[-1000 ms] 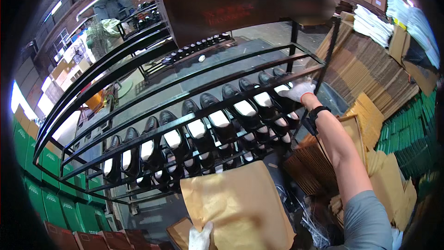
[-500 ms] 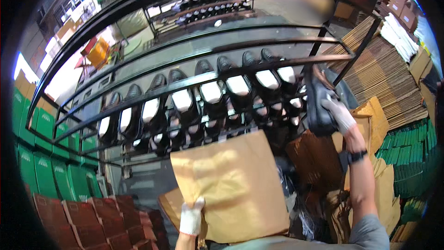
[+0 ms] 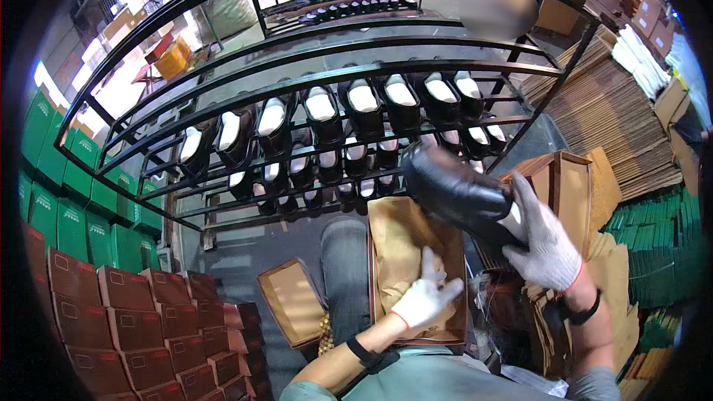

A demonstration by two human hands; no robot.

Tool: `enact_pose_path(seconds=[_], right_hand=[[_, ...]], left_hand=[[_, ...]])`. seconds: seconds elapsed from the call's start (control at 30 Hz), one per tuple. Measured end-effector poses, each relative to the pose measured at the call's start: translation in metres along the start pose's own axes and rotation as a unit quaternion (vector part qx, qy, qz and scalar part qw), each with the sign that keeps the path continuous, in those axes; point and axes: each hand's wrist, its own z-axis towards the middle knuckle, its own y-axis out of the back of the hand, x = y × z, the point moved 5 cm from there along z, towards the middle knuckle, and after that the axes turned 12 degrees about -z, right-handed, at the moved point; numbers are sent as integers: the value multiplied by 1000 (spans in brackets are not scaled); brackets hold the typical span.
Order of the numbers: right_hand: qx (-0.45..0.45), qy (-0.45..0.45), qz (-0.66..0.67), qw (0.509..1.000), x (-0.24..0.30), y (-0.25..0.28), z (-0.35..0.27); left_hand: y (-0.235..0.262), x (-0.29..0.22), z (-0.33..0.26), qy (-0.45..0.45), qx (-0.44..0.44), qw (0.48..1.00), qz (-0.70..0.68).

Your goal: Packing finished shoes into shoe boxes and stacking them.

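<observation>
My right hand [image 3: 548, 245], in a white knit glove, grips a black leather shoe [image 3: 464, 191] around its heel end, fingers at its pale opening. The shoe is tilted in the air with its toe toward the rack, above a shoe box. My gloved left hand [image 3: 427, 298] has its fingers spread on brown wrapping paper [image 3: 394, 241], which lines the open shoe box [image 3: 462, 312] in front of me. To the left lies a box lid or shallow tray [image 3: 293, 303] with a tan inside.
A black metal rack [image 3: 319, 74] ahead carries rows of black shoes [image 3: 321, 111]. Stacked brown boxes [image 3: 122, 327] and green boxes [image 3: 70, 234] stand at left. Another open brown box [image 3: 572, 193], flattened cardboard [image 3: 594, 119] and green folded cartons [image 3: 657, 252] are at right.
My right hand has brought the shoe from the rack's right end toward me, over the box. My left hand has let go of the paper's edge; the paper, held up before, now lies in the box.
</observation>
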Motion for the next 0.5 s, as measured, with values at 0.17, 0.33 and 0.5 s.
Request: enact_pose_path(seconds=[0.17,0.33,0.5], right_hand=[[218,322,-376,841,64,-22,68],[-95,364,-79,923,48,-82,55],[-196,-271,-309,890,-174,-70,-65]], left_hand=[[-43,-78,-52,-208,176,937,218],[37,-133,-30,-452,0,846,283],[73,-79,60,-194,75,860,466]])
